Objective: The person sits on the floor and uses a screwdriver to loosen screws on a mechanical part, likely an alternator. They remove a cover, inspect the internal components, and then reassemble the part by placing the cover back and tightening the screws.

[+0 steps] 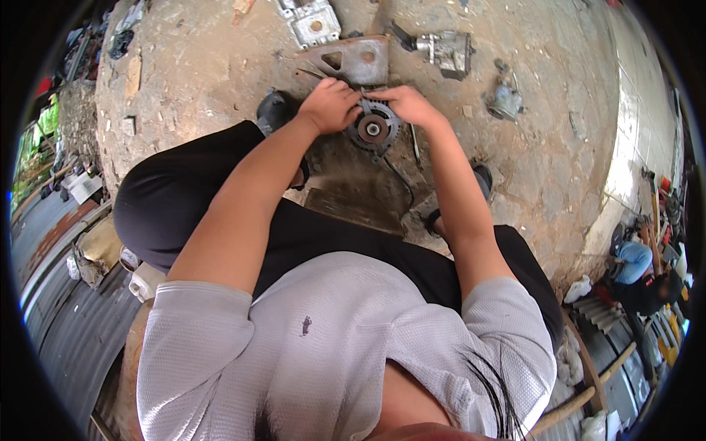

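Note:
An alternator with a rusty round pulley facing up rests on the ground between my feet. My left hand is closed at its upper left rim, fingers curled and fingertips partly hidden. Across the top edge, my right hand presses with the index finger stretched toward the left hand; its other fingers are tucked against the rim. A thin dark tool shows just beyond the left hand; whether it is held cannot be made out. A black cable trails below the alternator, and a slim rod lies right of it.
Farther out lie a triangular metal bracket, a silver metal housing, a boxy metal part and a small cylindrical part. Corrugated sheets stand at the left. Another person is at the far right by a wall.

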Motion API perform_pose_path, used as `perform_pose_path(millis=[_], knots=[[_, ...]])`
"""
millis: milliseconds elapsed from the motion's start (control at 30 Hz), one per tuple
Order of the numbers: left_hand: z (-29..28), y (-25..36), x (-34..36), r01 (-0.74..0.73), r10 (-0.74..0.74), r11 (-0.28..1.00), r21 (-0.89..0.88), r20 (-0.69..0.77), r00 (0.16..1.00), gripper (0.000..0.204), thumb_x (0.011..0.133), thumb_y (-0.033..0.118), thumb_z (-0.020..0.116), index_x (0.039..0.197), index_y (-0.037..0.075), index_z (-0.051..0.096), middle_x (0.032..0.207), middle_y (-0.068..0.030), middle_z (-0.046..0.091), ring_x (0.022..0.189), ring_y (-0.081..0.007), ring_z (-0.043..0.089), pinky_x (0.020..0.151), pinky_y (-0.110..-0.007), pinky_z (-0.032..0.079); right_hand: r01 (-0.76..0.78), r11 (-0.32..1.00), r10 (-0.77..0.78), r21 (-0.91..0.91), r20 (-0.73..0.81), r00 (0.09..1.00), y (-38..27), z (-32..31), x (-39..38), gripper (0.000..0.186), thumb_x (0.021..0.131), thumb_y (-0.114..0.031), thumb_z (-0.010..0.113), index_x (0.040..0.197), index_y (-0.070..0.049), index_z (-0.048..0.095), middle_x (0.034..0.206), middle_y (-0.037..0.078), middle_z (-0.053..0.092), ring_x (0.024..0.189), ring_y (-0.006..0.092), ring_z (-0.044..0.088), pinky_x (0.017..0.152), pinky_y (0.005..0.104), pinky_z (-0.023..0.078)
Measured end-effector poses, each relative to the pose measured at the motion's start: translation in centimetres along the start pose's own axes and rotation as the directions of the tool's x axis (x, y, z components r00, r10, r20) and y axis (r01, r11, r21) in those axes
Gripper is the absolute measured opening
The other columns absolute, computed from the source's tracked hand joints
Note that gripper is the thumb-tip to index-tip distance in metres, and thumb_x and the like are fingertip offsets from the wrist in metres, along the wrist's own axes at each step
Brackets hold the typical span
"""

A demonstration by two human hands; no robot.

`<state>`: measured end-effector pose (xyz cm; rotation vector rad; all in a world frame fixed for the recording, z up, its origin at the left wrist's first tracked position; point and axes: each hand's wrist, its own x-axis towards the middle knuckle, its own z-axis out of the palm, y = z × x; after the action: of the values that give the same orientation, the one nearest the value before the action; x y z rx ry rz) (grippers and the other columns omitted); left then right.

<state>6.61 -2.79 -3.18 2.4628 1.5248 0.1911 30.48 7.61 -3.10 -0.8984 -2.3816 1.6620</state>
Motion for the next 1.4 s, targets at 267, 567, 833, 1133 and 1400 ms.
perform_pose_path(millis=[267,567,833,1133,1400], knots=[[0.2,0.1,-0.1,-0.018,0.019,1.0,0.012,-0.037,0.999,0.043,0.101,0.033,0.06,0.137,0.009,0.065,0.109,-0.0048,0.071,0.112,-0.024,0.061,0.106,-0.042,0.042,-0.258,0.936,0.219,0.238,0.177,0.959,0.4,-3.3,-0.8,0.063,0.079,0.013,0.046,0.129,-0.009,0.077,0.124,0.014,0.078,0.115,0.021,0.072,0.106,0.0337,0.052],[0.0,0.1,0.0,-0.02,0.02,1.0,0.021,-0.012,1.0,0.043,0.102,0.034,0.059,0.137,0.009,0.065,0.108,-0.0056,0.071,0.111,-0.025,0.061,0.106,-0.043,0.041,-0.172,0.985,0.173,-0.009,0.075,0.982,-1.3,-1.4,-0.1,0.06,0.08,0.012,0.047,0.128,-0.007,0.077,0.124,0.016,0.078,0.116,0.0225,0.073,0.105,0.0344,0.053],[0.5,0.0,-0.2,-0.022,0.023,0.999,0.023,-0.031,0.999,0.046,0.101,0.036,0.06,0.138,0.01,0.064,0.109,-0.0054,0.072,0.111,-0.0243,0.062,0.105,-0.043,0.041,-0.343,0.909,0.296,0.237,0.213,0.931,-1.8,-4.9,-1.5,0.062,0.075,0.012,0.045,0.126,-0.002,0.077,0.121,0.018,0.078,0.116,0.0237,0.073,0.105,0.0345,0.053],[-0.3,0.2,0.0,-0.014,0.015,1.0,0.014,-0.025,1.0,0.033,0.098,0.033,0.065,0.119,0.008,0.07,0.105,-0.0051,0.072,0.109,-0.0237,0.062,0.101,-0.041,0.043,-0.161,0.971,0.156,-0.175,-0.045,0.987,-0.3,1.3,1.3,0.052,0.086,-0.001,0.052,0.127,-0.02,0.078,0.125,0.015,0.074,0.114,0.0362,0.072,0.103,0.0408,0.054],[0.0,0.2,-0.1,-0.016,0.016,1.0,0.014,-0.049,0.999,0.037,0.1,0.035,0.062,0.126,0.009,0.07,0.104,-0.0038,0.072,0.109,-0.0217,0.062,0.103,-0.04,0.042,-0.294,0.931,0.251,0.216,0.204,0.946,-1.3,-4.1,-0.3,0.057,0.081,0.014,0.044,0.127,-0.001,0.076,0.121,0.018,0.078,0.113,0.0222,0.074,0.102,0.0335,0.055]])
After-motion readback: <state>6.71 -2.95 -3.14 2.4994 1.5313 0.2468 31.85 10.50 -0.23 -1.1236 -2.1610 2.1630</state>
